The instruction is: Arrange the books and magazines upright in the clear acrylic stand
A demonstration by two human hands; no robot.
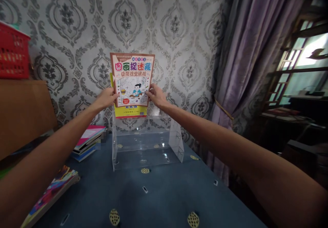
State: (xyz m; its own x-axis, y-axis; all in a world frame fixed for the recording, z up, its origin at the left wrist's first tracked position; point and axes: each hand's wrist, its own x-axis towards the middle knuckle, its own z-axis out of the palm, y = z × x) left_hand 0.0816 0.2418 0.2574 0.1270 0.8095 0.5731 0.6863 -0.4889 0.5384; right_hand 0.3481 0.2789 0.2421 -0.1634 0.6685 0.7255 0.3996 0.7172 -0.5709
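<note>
A children's picture book (132, 81) with a brown border is upright between my two hands, its cover toward me. My left hand (107, 97) pinches its left edge, and my right hand (156, 95) grips the right edge. Directly behind it stands a yellow book (130, 112), mostly hidden, with its lower part and a strip at the left showing. Below both is a clear acrylic tiered rack (176, 146) on the table. Whether the picture book touches the rack cannot be made out.
A dark blue tablecloth (164, 193) with pineapple prints covers the table. At left lie a book stack (89, 135) and colourful books (53, 190), beside a brown box (25, 111) with a red basket (14, 52) on it. Patterned wallpaper is behind; a purple curtain (238, 60) hangs right.
</note>
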